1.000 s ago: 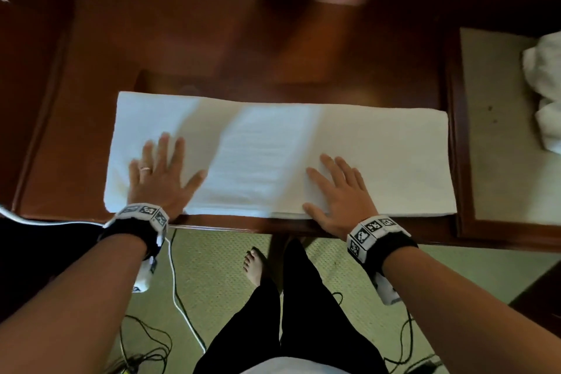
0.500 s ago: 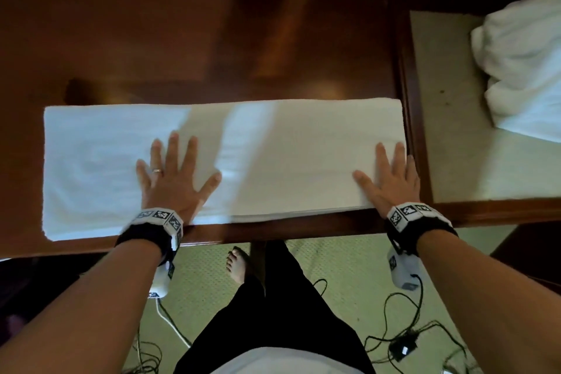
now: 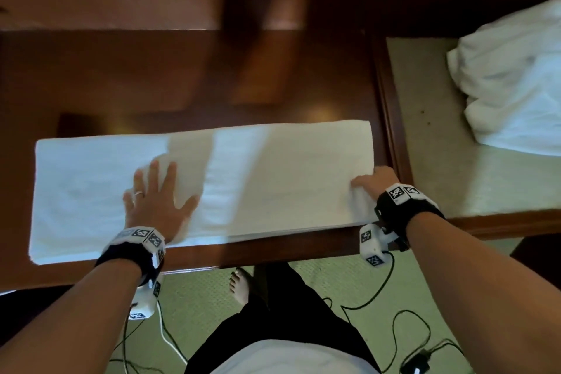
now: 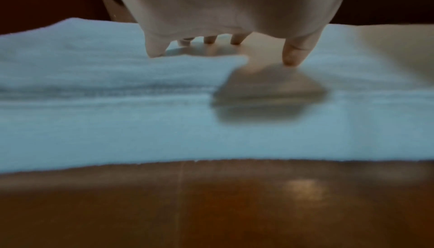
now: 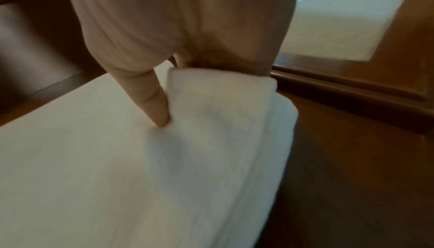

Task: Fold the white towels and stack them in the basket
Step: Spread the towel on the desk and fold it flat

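Observation:
A white towel [image 3: 258, 179], folded into a long strip, lies flat along the near edge of the dark wooden table [image 3: 182, 76]. My left hand [image 3: 158, 194] rests flat on its left half with fingers spread; in the left wrist view the fingertips [image 4: 291, 57] press the towel [image 4: 117, 112]. My right hand [image 3: 375, 182] grips the towel's right end, thumb on top and fingers curled under the edge. In the right wrist view the thumb [image 5: 155, 107] pinches the lifted end of the towel [image 5: 218, 114]. No basket is in view.
A crumpled pile of white towels [image 3: 513, 82] lies on a lighter surface [image 3: 440, 161] to the right, beyond a raised wooden rim [image 3: 388, 118]. Cables [image 3: 391, 307] trail over the green carpet below the table edge, by my bare foot [image 3: 239, 282].
My right hand slid along the towel to its right end, then curled round that end and lifted it slightly. My left hand stayed flat on the left half.

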Demonstrator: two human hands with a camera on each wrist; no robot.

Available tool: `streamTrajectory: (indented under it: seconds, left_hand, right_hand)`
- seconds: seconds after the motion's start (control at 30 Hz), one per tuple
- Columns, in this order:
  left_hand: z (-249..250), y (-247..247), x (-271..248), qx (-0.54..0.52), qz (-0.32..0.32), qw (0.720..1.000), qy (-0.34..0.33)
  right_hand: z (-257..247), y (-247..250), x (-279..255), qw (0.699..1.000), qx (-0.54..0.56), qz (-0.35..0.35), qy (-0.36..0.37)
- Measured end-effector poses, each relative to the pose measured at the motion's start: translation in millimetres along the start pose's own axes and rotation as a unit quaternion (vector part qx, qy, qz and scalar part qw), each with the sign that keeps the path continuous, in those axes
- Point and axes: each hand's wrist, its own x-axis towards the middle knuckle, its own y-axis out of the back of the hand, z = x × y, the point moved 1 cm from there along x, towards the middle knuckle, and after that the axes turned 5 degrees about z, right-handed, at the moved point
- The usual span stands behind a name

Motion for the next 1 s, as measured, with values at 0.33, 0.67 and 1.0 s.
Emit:
streamTrajectory:
  seconds: [0.33,0.67,1.0]
  left_hand:
    - [59.8,38.6,1.8,0.027,0.02,0.994,-0.101]
    - [132.5,55.4,11.0,-0.038,0.024,0.975,-0.216]
    - [122.0,72.9,21.0,-0.088,0.177,0.93,-0.31]
  right_hand:
    - [-171.2,154.6,13.9,0.889,-0.146,0.338,0.274]
    - [-200.7,126.7,-35.4,0.738,-0.219,0.348,0.535]
    - [-81.2,-62.8,-85.9,0.731,-0.344,0.109,0.579]
